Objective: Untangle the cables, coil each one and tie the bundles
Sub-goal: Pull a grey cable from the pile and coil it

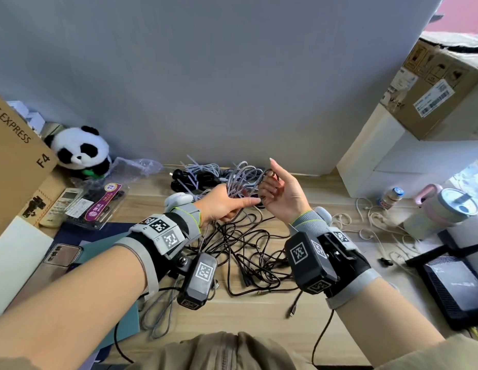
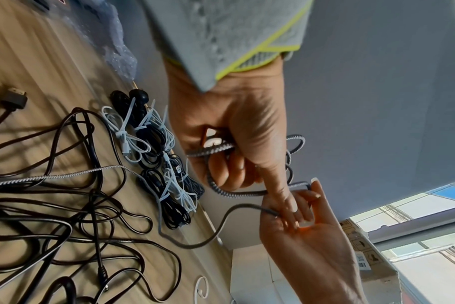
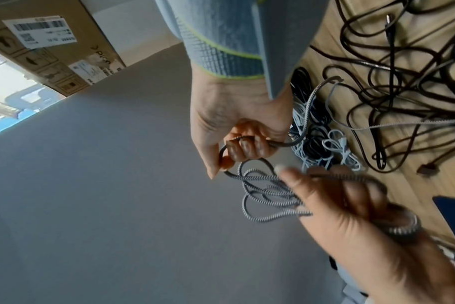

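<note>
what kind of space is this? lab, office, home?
Probably an office or storeroom desk, not a lab. Shipping cartons are stacked beside a wooden desktop that also holds a plush panda, a remote control and a lidded drink cup.

In the right wrist view my left hand point(image 3: 351, 205) is blurred at 5 o'clock, so I cannot tell how its fingers point(image 3: 294, 179) sit on the braided cable point(image 3: 260, 191). In the head view my wrist gear hides part of the black cable tangle point(image 1: 248, 252). The cardboard box point(image 1: 11, 156) at 9 o'clock is cut off by the edge.
</note>
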Available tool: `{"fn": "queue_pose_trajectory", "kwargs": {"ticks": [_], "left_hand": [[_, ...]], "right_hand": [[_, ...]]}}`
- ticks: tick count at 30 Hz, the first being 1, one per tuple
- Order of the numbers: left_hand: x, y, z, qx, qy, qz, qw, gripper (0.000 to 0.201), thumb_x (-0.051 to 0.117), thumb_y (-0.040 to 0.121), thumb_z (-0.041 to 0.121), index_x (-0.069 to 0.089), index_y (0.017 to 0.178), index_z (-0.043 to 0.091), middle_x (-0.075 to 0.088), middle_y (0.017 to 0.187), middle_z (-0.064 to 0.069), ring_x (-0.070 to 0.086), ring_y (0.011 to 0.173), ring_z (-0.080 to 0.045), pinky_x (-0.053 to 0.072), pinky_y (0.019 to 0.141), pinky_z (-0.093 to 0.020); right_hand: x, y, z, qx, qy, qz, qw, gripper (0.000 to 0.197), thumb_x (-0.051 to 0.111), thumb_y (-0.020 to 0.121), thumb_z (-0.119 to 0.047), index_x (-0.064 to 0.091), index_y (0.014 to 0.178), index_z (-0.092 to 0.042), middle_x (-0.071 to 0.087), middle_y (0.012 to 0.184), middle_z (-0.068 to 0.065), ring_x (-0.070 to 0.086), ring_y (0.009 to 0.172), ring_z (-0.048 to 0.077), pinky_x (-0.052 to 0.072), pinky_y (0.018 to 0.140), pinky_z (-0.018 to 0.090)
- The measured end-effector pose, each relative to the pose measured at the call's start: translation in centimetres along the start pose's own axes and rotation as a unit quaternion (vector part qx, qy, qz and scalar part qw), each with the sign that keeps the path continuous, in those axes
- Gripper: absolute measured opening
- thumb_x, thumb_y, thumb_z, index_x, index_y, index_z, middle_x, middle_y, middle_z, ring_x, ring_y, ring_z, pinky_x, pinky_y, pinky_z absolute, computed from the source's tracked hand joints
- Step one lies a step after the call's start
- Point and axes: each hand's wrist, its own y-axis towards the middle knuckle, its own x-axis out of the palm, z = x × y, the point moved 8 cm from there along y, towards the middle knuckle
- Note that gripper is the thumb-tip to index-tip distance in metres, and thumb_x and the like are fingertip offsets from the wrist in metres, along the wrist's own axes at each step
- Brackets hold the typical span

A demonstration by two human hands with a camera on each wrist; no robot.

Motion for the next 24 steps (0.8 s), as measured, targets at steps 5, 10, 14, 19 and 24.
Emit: {"fn": "queue_pose_trajectory", "kwargs": {"ticks": [5,10,14,19,24], "left_hand": [[0.0,0.1,-0.4,0.001,0.042,0.029,0.999,0.033,0.067,0.087,0.022,0.042,0.067,0.016,0.032,0.041,0.008,0.027,0.032,-0.005,0.024,0.034,-0.017],[-0.4,-0.1,0.4,0.038,-0.008,0.037,0.999,0.018,0.06,0.092,0.017,0.056,0.075,0.009,0.031,0.039,0.012,0.023,0.032,-0.004,0.021,0.033,-0.016],[-1.6,0.2,1.1,0.065,-0.047,0.076,0.994,0.024,0.057,0.093,0.023,0.064,0.075,0.01,0.038,0.053,-0.001,0.027,0.037,-0.005,0.024,0.037,-0.016],[-4.1,0.7,1.5,0.074,-0.117,0.143,0.98,0.033,0.048,0.097,0.028,0.053,0.068,0.015,0.058,0.062,0.004,0.058,0.065,-0.012,0.049,0.067,-0.027],[-3.9,0.5,1.0,0.062,-0.258,0.074,0.961,0.034,0.04,0.101,0.031,0.043,0.07,0.014,0.03,0.048,0.004,0.039,0.042,-0.012,0.054,0.057,-0.031]], "right_hand": [[0.6,0.2,0.5,-0.01,-0.009,0.009,1.0,0.035,0.054,0.094,-0.027,0.047,0.061,-0.013,0.03,0.043,-0.008,0.027,0.037,0.004,0.023,0.037,0.015],[-1.4,0.8,0.1,-0.038,-0.208,0.048,0.976,0.04,0.04,0.097,-0.049,0.054,0.077,-0.018,0.053,0.067,-0.005,0.049,0.066,0.01,0.036,0.068,0.025],[-3.2,0.5,3.9,0.085,-0.37,-0.007,0.925,0.067,0.014,0.096,-0.062,0.061,0.097,-0.014,0.069,0.084,-0.003,0.062,0.091,0.012,0.033,0.095,0.037],[-3.3,-0.6,5.9,0.113,-0.406,-0.062,0.905,0.061,0.024,0.098,-0.054,0.054,0.069,-0.009,0.061,0.061,0.002,0.058,0.077,0.026,0.041,0.101,0.04],[-4.7,-0.6,4.1,0.056,-0.481,0.015,0.875,0.049,0.05,0.095,-0.039,0.046,0.052,-0.016,0.044,0.044,-0.003,0.069,0.089,0.026,0.037,0.098,0.03]]}}
